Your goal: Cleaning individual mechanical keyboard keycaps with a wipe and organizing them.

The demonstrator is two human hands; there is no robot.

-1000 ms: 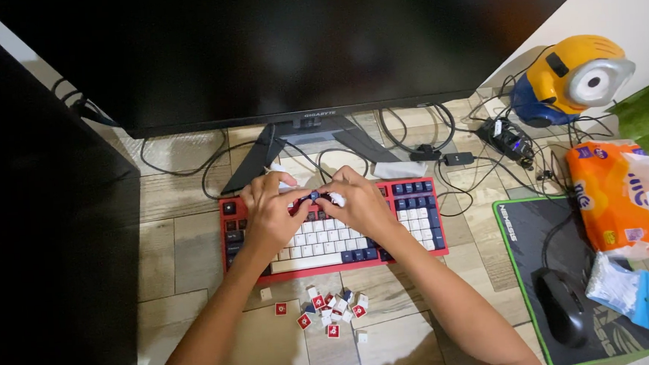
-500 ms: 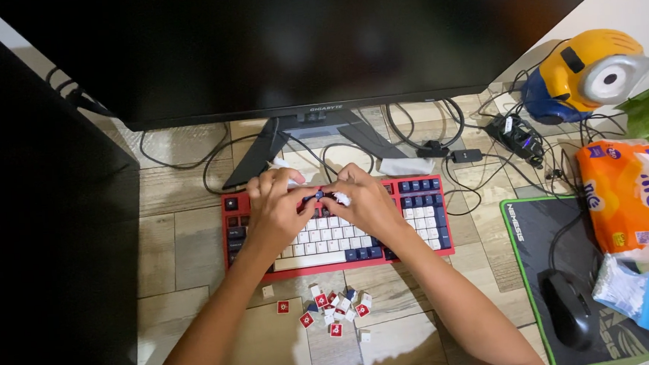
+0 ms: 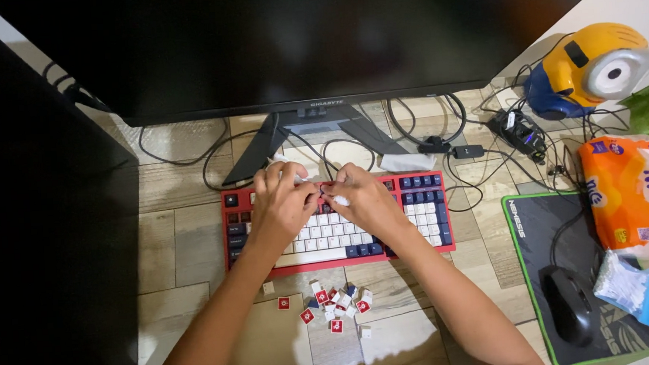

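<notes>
Left hand (image 3: 280, 205) and right hand (image 3: 361, 203) met over top rows of keyboard (image 3: 415, 218), fingertips pinched together on small keycap (hardly visible); white tissue scrap at right hand. Step judged: working single key at upper rows; next move calls for straight, even pull or press. Keyboard: red frame, white and navy square caps. Loose keycaps (image 3: 332, 306), red and white, heaped on wood-tile desk (image 3: 179, 242). Black mouse (image 3: 569, 303) on mat, well apart.

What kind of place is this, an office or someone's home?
Most likely a home computer desk. A large dark monitor stands over a red keyboard, a mouse lies on its mat, and a yellow cartoon toy sits among the cables.
</notes>
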